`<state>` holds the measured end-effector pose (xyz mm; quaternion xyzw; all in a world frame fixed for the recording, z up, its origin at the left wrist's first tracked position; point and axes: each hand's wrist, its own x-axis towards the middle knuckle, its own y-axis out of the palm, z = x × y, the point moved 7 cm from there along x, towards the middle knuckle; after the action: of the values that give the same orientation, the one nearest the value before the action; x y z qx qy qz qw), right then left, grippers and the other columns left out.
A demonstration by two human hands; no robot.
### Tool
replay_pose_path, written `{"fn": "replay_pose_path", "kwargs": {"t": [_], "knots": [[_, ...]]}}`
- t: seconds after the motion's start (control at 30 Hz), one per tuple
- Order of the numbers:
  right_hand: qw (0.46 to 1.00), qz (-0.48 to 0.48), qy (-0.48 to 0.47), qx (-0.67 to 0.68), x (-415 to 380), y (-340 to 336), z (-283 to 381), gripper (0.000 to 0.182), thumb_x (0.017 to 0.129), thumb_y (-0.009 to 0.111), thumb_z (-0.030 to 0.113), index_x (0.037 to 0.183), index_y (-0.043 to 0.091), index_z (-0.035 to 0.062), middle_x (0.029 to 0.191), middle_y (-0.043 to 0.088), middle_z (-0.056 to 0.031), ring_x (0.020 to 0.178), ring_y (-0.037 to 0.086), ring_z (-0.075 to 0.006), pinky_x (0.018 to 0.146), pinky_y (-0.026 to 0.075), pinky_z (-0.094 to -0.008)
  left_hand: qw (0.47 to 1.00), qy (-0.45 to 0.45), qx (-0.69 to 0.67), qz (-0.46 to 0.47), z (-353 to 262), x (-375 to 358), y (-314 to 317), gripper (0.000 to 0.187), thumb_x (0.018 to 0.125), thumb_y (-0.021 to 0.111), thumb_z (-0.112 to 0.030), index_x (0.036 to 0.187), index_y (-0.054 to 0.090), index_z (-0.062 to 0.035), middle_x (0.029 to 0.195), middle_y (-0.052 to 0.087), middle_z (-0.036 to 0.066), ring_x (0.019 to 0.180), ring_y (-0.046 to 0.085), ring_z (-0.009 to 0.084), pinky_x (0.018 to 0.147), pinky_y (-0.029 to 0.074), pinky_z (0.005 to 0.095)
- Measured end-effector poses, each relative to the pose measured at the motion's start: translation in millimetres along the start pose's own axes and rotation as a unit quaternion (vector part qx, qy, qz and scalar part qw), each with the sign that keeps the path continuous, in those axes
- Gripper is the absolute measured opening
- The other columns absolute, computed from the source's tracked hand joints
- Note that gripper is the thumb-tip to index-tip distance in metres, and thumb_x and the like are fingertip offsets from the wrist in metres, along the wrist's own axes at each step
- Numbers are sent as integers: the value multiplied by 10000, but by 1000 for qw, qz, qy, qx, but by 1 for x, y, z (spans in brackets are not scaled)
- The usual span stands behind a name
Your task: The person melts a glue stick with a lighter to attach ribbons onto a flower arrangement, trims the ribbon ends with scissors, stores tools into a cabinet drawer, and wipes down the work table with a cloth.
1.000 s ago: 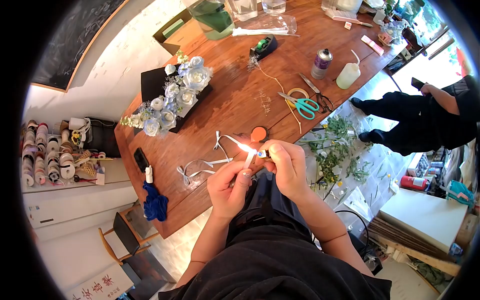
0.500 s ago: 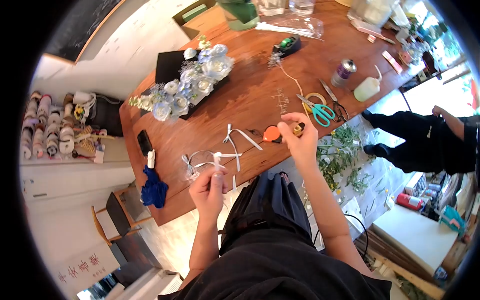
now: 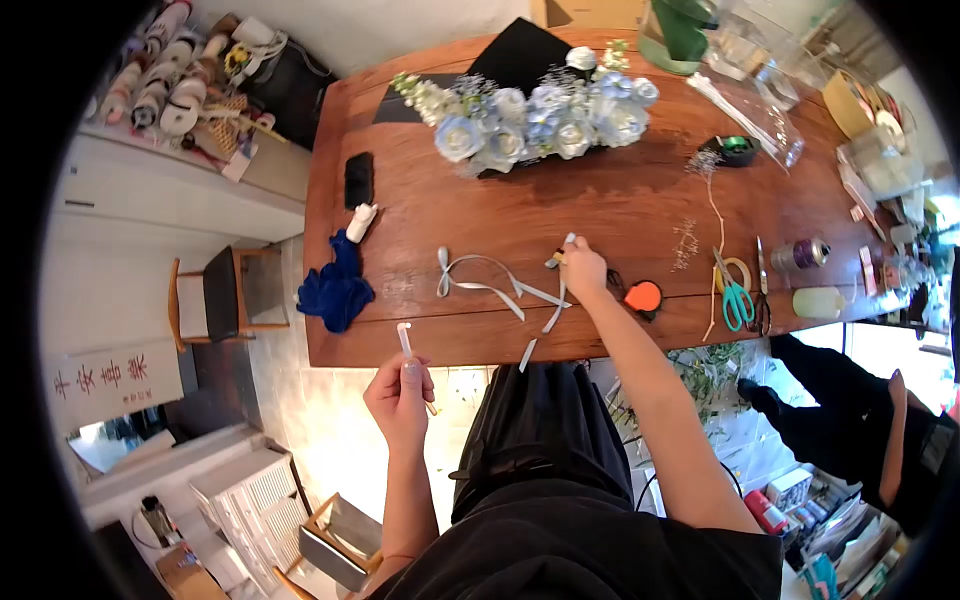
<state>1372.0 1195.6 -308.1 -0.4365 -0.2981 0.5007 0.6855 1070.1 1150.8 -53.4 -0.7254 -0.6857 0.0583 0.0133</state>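
My left hand is pinched round a thin whitish stick in front of the table's near edge. Out over the table, my right hand is closed at the end of a pale ribbon; a small gold and black item shows at its fingertips. Left of it a looped pale ribbon lies on the wood. An orange tape measure is just right of my right hand. Beyond both hands stands a black box arrangement of blue and white flowers.
On the wooden table are a phone, blue cloth, teal scissors, black scissors, a spray can and a tape dispenser. A person in black stands at the right.
The view has turned toward the table's left. My right hand has moved from beside the orange tape measure to the ribbons. My left hand has drawn back toward me, still holding the stick.
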Motion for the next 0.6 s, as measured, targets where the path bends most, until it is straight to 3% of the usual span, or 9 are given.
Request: {"fn": "replay_pose_path", "kwargs": {"t": [0.23, 0.33, 0.43, 0.47, 0.57, 0.6], "knots": [[995, 26, -83, -40, 1, 2, 5, 88, 772, 607, 91, 835, 619, 30, 933, 571, -116, 766, 608, -327, 663, 510, -400, 1000, 6, -1, -7, 6, 3, -9, 207, 939, 516, -149, 879, 610, 26, 581, 508, 16, 482, 435, 61, 438, 319, 192], [986, -63, -49, 145, 1, -19, 6, 118, 777, 614, 76, 871, 603, 5, 916, 578, -93, 740, 610, -288, 654, 502, -377, 1000, 1, -15, 13, 4, 4, -3, 182, 922, 543, -122, 890, 625, 38, 612, 546, 26, 514, 475, 60, 462, 369, 185], [892, -142, -56, 424, -3, -53, 20, 138, 786, 642, 56, 881, 588, -29, 931, 570, -57, 741, 596, -171, 642, 465, -310, 999, 11, -20, 34, -1, 6, 6, 176, 921, 541, -114, 896, 626, 39, 621, 550, 27, 519, 482, 60, 465, 381, 186], [802, -74, 47, 590, -9, -62, 28, 108, 809, 619, 27, 899, 592, -26, 800, 564, -22, 606, 539, -106, 541, 435, -266, 999, 17, -18, 43, -8, 7, 11, 172, 918, 544, -109, 894, 629, 39, 626, 552, 27, 520, 483, 58, 466, 381, 186], [669, -13, 41, 742, -35, -137, 78, 53, 830, 576, -3, 879, 581, -21, 642, 533, -20, 459, 468, -82, 423, 377, -241, 996, 46, -9, 81, -29, 9, 30, 152, 905, 555, -87, 885, 638, 38, 641, 559, 26, 524, 485, 54, 467, 375, 185], [659, -33, 20, 751, -44, -159, 88, 62, 836, 557, -10, 895, 574, -18, 665, 545, -38, 447, 448, -72, 407, 369, -233, 993, 61, -3, 97, -41, 9, 39, 141, 898, 560, -76, 880, 642, 37, 647, 561, 26, 525, 485, 53, 468, 370, 184]]}}
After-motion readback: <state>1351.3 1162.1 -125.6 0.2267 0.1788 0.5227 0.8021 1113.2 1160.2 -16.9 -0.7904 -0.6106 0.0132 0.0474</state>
